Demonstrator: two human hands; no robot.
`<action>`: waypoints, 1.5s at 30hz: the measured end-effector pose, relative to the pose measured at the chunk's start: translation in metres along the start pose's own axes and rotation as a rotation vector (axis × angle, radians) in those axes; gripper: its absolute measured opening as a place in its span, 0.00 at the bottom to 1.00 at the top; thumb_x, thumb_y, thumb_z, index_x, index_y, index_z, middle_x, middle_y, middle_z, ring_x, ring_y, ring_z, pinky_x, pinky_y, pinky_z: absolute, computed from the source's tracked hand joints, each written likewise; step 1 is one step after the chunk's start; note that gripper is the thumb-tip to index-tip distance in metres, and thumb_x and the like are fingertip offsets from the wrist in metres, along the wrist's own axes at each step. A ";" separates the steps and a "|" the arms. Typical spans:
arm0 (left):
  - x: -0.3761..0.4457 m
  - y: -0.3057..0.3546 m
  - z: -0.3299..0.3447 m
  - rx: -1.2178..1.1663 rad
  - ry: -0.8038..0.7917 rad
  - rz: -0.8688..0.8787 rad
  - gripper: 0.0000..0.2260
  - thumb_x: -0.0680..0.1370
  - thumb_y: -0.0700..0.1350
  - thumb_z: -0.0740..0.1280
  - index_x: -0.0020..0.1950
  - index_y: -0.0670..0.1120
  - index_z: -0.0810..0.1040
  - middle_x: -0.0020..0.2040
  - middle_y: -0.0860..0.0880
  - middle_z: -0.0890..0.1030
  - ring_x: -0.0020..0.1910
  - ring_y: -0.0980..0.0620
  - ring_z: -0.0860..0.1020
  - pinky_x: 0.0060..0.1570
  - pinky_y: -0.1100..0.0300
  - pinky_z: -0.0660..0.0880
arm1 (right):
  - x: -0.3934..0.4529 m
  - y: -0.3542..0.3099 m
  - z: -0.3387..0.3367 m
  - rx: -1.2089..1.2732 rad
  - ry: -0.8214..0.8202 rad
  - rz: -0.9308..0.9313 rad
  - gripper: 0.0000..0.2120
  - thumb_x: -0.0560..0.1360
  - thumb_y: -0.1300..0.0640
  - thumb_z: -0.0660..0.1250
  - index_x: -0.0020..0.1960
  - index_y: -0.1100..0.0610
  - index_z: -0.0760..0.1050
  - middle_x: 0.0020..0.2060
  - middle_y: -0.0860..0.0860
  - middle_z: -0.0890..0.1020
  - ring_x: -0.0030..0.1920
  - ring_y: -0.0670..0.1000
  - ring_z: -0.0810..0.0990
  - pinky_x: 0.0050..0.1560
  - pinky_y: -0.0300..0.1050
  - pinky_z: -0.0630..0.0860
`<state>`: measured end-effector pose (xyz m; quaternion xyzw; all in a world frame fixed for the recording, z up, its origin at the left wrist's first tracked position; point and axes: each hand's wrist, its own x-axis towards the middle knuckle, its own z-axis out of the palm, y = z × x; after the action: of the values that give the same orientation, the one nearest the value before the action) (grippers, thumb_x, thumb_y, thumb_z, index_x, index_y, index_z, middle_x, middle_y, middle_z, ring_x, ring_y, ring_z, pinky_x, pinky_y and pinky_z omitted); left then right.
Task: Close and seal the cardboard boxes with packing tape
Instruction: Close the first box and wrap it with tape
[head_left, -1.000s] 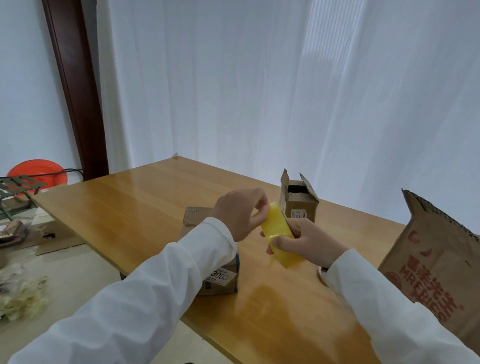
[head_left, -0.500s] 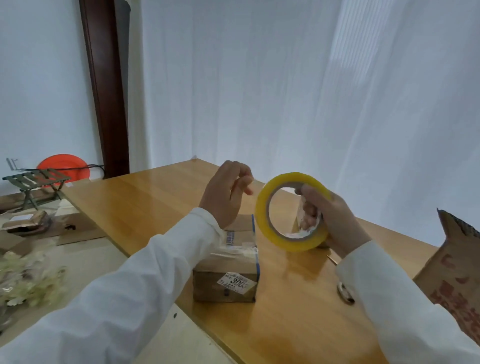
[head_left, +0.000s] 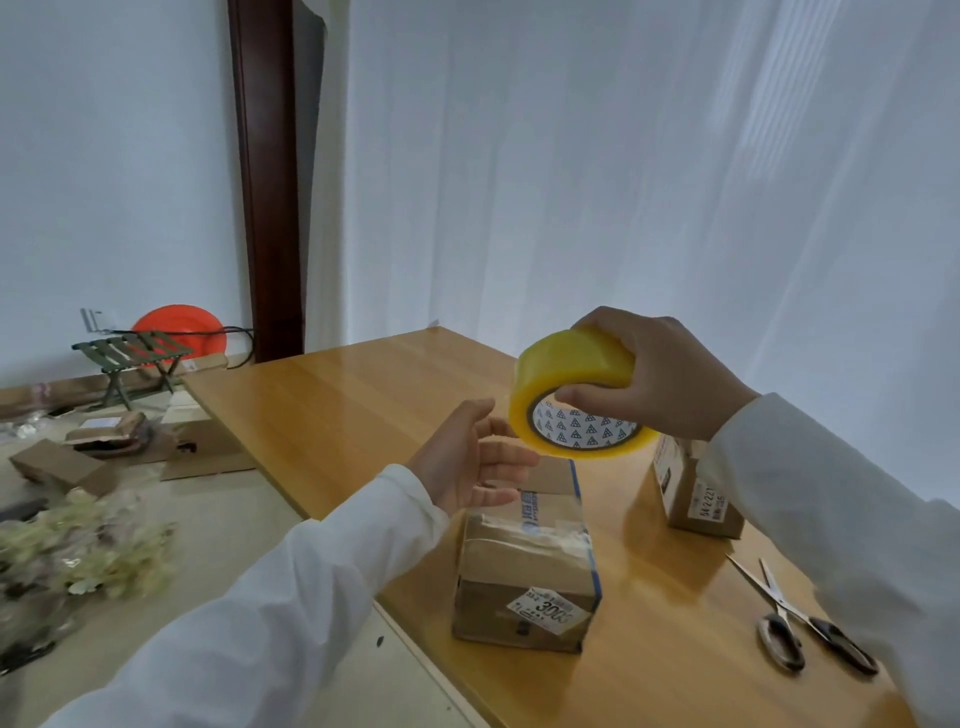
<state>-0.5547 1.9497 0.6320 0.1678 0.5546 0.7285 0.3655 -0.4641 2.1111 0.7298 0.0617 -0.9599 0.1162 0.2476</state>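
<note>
Stretching from the far corner by the curtain toward the camera, a wooden table (head_left: 332, 410) is seen, carrying everything below. A closed cardboard box (head_left: 527, 566) is set near the table's left edge, its top covered with old tape and a white label stuck on its near face. A smaller box (head_left: 693, 493) is stood further toward the right edge, partly hidden behind the right sleeve. A roll of yellow packing tape (head_left: 571, 395) is held in the air above the closed box, tilted so its printed core is turned downward and toward the camera. The roll is gripped by the right hand (head_left: 670, 379), fingers curled over the outer band and the thumb tucked inside the core. The left hand (head_left: 467, 462) is held just below and beside the roll, over the closed box's far end, palm up with relaxed, spread fingers, holding nothing. A pair of scissors (head_left: 795, 618) is laid near the right edge, blades parted.
</note>
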 end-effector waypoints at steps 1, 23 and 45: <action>0.000 -0.001 -0.003 -0.029 -0.029 -0.050 0.22 0.79 0.59 0.51 0.42 0.44 0.74 0.35 0.46 0.81 0.34 0.50 0.76 0.45 0.55 0.72 | 0.003 0.000 0.001 0.001 0.006 -0.010 0.25 0.65 0.35 0.70 0.58 0.44 0.70 0.45 0.43 0.77 0.44 0.48 0.77 0.39 0.33 0.71; 0.017 0.005 -0.008 -0.086 0.098 -0.099 0.10 0.76 0.46 0.68 0.36 0.46 0.75 0.28 0.53 0.77 0.23 0.58 0.70 0.26 0.67 0.69 | 0.004 0.004 0.007 -0.088 -0.088 -0.012 0.27 0.66 0.38 0.69 0.61 0.48 0.72 0.47 0.43 0.76 0.45 0.48 0.76 0.41 0.31 0.70; 0.030 -0.034 -0.039 0.392 0.407 0.218 0.15 0.79 0.44 0.62 0.33 0.46 0.69 0.28 0.52 0.72 0.29 0.56 0.71 0.30 0.67 0.68 | 0.029 0.057 0.042 -0.313 -0.613 0.351 0.31 0.68 0.26 0.50 0.30 0.53 0.68 0.27 0.49 0.71 0.29 0.47 0.69 0.40 0.40 0.68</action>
<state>-0.5884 1.9488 0.5824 0.1443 0.7251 0.6611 0.1275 -0.5189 2.1538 0.6976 -0.1102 -0.9915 -0.0147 -0.0681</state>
